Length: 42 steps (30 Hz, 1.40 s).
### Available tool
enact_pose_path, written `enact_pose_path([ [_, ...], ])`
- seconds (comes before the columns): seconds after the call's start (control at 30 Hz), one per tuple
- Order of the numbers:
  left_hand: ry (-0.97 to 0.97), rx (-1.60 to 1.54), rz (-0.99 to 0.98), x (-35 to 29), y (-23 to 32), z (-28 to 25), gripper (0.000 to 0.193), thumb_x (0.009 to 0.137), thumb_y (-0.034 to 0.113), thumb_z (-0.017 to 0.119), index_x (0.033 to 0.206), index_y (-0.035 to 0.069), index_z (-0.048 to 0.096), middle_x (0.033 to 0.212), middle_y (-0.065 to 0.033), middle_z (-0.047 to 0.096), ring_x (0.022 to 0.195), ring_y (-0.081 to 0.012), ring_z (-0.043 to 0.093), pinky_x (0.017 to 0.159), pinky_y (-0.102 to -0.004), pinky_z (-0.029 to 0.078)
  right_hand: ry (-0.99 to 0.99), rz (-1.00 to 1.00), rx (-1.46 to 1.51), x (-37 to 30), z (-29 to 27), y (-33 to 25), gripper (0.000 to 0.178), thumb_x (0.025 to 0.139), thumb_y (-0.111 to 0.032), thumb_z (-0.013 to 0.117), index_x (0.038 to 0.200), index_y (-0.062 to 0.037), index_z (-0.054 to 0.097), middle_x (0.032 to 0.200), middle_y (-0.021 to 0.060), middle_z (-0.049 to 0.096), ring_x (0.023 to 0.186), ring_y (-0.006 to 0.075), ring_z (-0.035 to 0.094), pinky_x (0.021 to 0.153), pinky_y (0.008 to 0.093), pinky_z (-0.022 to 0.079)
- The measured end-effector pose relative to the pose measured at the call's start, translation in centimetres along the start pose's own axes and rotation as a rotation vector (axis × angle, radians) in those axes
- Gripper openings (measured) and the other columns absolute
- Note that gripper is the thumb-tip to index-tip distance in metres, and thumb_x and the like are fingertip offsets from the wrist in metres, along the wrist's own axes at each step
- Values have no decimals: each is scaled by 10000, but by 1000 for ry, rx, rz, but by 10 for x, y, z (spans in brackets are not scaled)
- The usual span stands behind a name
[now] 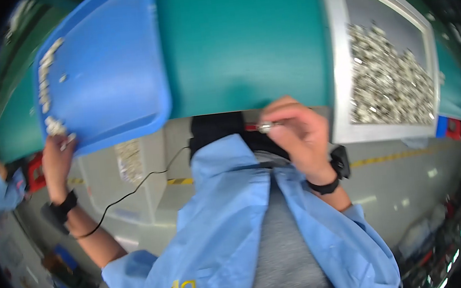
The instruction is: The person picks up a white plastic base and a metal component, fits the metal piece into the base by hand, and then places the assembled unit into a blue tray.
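Observation:
At the near left corner of a blue tray, my left hand has its fingers closed on a small whitish metal part. Beside those fingertips, several similar parts lie in a row along the tray's left edge, and a single one sits apart from the row. My right hand is in front of the table edge, pinching a small shiny metal part between thumb and fingers. Blur hides the exact kind of these parts.
A green mat covers the table between the tray and a silver-framed grey bin heaped with small shiny metal parts. A black cable runs from my left wristband. Other people are at the far left and right.

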<state>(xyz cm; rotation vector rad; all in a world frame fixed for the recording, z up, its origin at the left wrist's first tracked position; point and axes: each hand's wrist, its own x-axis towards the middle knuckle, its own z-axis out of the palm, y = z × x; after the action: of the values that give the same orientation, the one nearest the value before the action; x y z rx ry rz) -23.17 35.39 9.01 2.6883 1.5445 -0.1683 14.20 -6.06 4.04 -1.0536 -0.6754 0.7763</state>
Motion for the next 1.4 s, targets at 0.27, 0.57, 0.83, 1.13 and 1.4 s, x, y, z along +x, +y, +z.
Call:
enact_pose_path([
  [0.27, 50, -329, 336, -41, 147, -37, 154, 881, 88, 702, 1001, 13, 643, 993, -105, 677, 899, -233, 643, 813, -351, 487, -43, -22, 23, 1, -5, -17, 183, 889, 19, 668, 1067, 61, 670, 1054, 198, 664, 942, 238, 634, 849, 363, 517],
  [0.57, -60, -998, 895, -94, 335, -15, 276, 792, -7, 685, 1057, -58, 626, 955, -178, 701, 838, -278, 661, 773, -361, 516, -105, -205, -195, 3, -21, -33, 166, 890, -21, 701, 1040, 48, 682, 993, 170, 684, 866, 252, 645, 788, 377, 514],
  [0.83, 95, -1128, 1071, -110, 392, -8, 339, 731, 64, 832, 1013, -45, 678, 888, -168, 689, 767, -307, 647, 659, -396, 519, 44, -439, -404, -9, -26, -55, 186, 844, -64, 764, 1010, -6, 703, 920, 117, 681, 791, 225, 624, 715, 378, 450],
  [1.13, 150, -1065, 1152, -110, 403, -11, 386, 729, 155, 865, 1012, -40, 689, 856, -146, 684, 731, -280, 637, 602, -373, 470, 65, -480, -431, -9, -35, -61, 216, 771, -21, 797, 976, -31, 728, 870, 74, 689, 711, 194, 612, 699, 344, 410],
  [1.4, 333, -938, 1149, -116, 406, -14, 304, 733, 190, 854, 907, -21, 722, 796, -106, 681, 682, -248, 626, 592, -362, 460, 67, -393, -304, -14, -34, -64, 215, 754, 1, 775, 960, -30, 724, 889, 91, 690, 711, 187, 609, 723, 365, 398],
])
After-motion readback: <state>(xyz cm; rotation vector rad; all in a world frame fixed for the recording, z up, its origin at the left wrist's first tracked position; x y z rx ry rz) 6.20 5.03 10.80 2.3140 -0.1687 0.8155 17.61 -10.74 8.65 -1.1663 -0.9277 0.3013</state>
